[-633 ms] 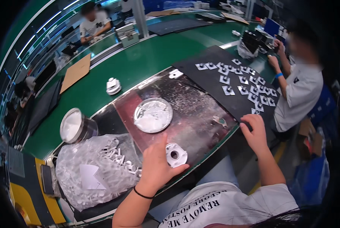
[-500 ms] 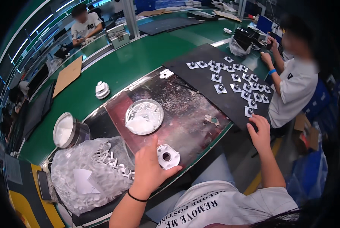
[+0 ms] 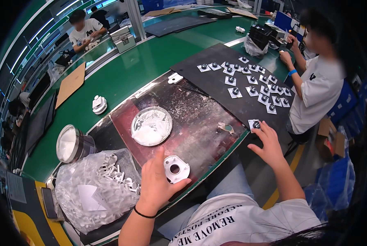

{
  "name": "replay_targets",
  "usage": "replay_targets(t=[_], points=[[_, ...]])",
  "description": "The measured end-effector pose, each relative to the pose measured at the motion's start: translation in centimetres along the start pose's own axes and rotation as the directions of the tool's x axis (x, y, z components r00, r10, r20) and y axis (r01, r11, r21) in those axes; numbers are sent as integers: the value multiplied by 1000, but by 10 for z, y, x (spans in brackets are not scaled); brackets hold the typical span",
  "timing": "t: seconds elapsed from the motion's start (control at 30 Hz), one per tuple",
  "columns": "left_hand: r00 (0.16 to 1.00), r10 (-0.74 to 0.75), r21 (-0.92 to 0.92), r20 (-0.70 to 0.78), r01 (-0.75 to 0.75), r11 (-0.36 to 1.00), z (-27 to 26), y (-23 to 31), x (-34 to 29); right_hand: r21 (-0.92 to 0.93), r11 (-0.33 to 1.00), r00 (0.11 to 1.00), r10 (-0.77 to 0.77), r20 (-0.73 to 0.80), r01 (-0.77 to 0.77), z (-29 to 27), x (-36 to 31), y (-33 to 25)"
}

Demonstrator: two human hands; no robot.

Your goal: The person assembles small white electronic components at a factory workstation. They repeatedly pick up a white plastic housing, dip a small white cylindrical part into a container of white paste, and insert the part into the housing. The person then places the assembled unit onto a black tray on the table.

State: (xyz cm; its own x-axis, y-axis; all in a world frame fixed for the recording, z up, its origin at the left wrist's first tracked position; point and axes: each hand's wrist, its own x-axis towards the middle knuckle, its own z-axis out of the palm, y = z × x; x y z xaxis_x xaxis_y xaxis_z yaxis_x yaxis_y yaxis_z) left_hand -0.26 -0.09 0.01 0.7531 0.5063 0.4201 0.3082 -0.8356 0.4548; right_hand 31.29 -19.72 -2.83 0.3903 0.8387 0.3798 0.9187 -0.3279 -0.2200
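At eight o'clock, a bag of small white parts (image 3: 74, 182) sits on the surface (image 3: 210, 137). At seven, the left hand (image 3: 152, 178) curves thumb and forefinger wide around a white holed part (image 3: 176, 176) (grip unclear); a nudge might send it over the near edge. At three, the wide-thumbed right hand (image 3: 271, 148), fingertips at a square plate (image 3: 253, 124), could knock that off too.

Your left grip (image 3: 154, 180) is spread wide, its index finger (image 3: 159, 158) pointing away from you and its thumb (image 3: 178, 187) stretched out to the right. Behind that grip, your left forearm (image 3: 136, 229) slants toward you. Your right grip (image 3: 271, 149) stands well apart to its right, fingers (image 3: 265, 130) reaching forward, right thumb (image 3: 256, 150) clear of them, right forearm (image 3: 290, 180) angling back rightward.
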Motion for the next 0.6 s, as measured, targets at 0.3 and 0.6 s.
replay_targets(t=[0.3,0.6], points=[[989,-113,-7,93,114,993,-5,6,3,168,986,943,44,-328,12,10,2,-9],[982,-146,-117,123,160,980,-17,2,3,942,-4,941,50,336,-336,9,29,-103]])
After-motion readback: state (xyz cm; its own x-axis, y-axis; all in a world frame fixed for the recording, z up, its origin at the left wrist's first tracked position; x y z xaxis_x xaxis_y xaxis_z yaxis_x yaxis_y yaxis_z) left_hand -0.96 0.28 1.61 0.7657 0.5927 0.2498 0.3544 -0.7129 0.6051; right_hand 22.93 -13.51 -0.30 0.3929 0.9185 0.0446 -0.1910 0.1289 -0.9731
